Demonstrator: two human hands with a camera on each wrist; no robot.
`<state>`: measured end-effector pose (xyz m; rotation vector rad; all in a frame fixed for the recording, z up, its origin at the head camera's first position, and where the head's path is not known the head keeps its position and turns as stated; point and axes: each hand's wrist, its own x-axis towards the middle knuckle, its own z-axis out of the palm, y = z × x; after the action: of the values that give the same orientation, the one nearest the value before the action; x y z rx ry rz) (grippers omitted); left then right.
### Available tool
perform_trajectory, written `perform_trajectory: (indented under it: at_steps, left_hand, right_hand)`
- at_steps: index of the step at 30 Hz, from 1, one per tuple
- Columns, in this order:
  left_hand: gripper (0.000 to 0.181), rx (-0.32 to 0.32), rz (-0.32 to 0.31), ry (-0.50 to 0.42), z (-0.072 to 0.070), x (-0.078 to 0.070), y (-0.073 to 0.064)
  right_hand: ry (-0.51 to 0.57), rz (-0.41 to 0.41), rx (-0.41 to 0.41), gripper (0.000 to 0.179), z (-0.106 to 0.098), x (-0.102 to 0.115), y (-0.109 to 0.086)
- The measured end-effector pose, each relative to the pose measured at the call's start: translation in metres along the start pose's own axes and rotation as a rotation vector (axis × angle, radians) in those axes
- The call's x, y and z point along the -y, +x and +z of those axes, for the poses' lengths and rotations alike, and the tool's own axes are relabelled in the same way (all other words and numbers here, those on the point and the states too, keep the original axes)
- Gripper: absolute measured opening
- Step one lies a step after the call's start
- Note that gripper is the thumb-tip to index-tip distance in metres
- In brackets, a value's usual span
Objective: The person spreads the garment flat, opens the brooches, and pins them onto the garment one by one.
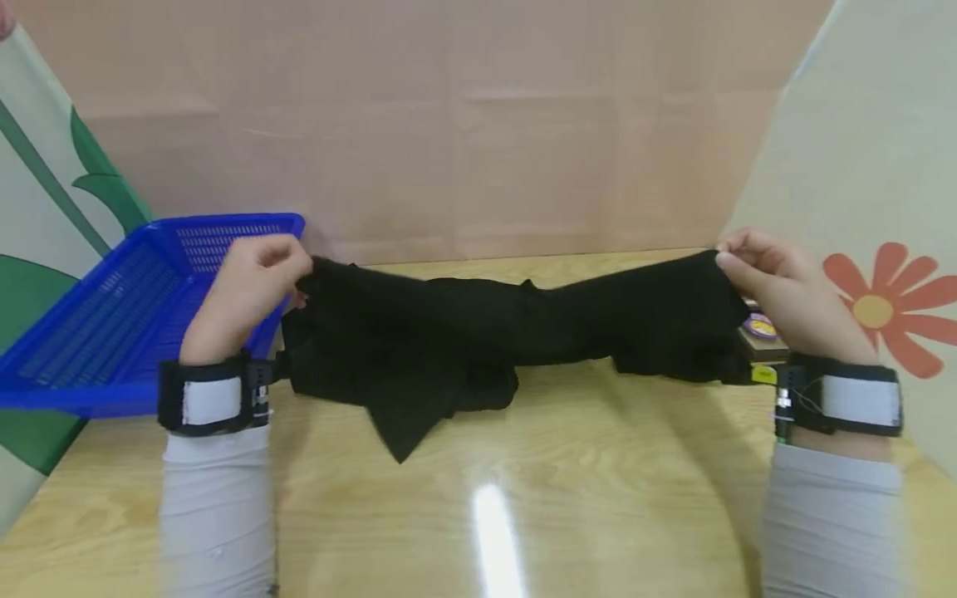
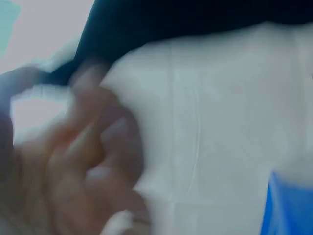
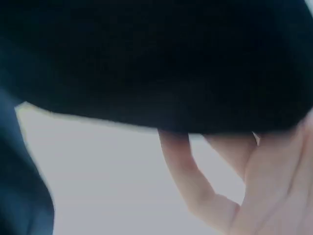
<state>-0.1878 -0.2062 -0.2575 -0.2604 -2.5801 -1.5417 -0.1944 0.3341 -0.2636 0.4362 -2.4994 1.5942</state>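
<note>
A black cloth [image 1: 478, 324] is stretched sideways between both hands above the table, its lower folds drooping and one pointed corner hanging toward the front. My left hand [image 1: 254, 286] pinches its upper left corner between thumb and fingers. At the opposite upper corner, my right hand [image 1: 792, 291] grips the edge in the same way. The left wrist view is blurred, with the left hand [image 2: 93, 161] at the dark cloth [image 2: 205, 17]. In the right wrist view the cloth [image 3: 161, 63] covers the fingertips of the right hand [image 3: 274, 186].
A blue plastic basket [image 1: 142, 307] with slotted walls stands at the left, close beside the left hand. Behind the cloth's right end sits a small brown box-like object [image 1: 764, 336] with a purple and yellow label. A pinkish sheet [image 1: 478, 149] backs the wooden table [image 1: 598, 498].
</note>
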Motion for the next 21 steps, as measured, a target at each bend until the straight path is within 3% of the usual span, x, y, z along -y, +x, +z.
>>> perform_trajectory:
  at_steps: [2, 4, 5, 7, 9, 11, 14, 17, 19, 21]
  left_hand:
    - [0.020, 0.328, 0.028, 0.276, 0.001, 0.000, -0.004]
    - [0.017, 0.596, 0.050, 0.442, 0.004, -0.002, -0.005]
    - [0.015, 0.687, 0.037, 0.490, 0.007, -0.003, -0.005]
    - [0.018, 0.782, 0.025, 0.546, 0.012, -0.005, -0.004]
    - [0.024, 0.799, 0.013, 0.581, 0.017, -0.008, 0.000]
    - [0.026, 0.773, 0.032, 0.602, 0.021, -0.010, 0.009]
    - [0.024, 0.687, 0.093, 0.632, 0.031, -0.008, 0.029]
    - [0.026, 0.601, 0.126, 0.702, 0.045, 0.000, 0.050]
    - [0.030, 0.568, 0.102, 0.757, 0.054, 0.008, 0.062]
    - [0.037, 0.569, 0.026, 0.793, 0.064, 0.018, 0.070]
  right_hand:
    - [-0.176, -0.054, 0.124, 0.009, -0.003, -0.007, -0.009]
    - [-0.320, -0.114, 0.254, 0.012, -0.004, -0.017, -0.016]
    - [-0.332, -0.124, 0.342, 0.014, -0.004, -0.023, -0.019]
    - [-0.357, -0.143, 0.489, 0.015, -0.004, -0.032, -0.019]
    - [-0.413, -0.103, 0.573, 0.014, -0.003, -0.034, -0.016]
    - [-0.476, -0.066, 0.605, 0.013, 0.000, -0.032, -0.006]
    - [-0.607, -0.038, 0.564, 0.012, 0.010, -0.024, 0.020]
    - [-0.672, -0.036, 0.544, 0.014, 0.023, -0.022, 0.051]
    - [-0.711, -0.043, 0.545, 0.017, 0.034, -0.029, 0.071]
    - [-0.725, -0.031, 0.569, 0.021, 0.047, -0.036, 0.086]
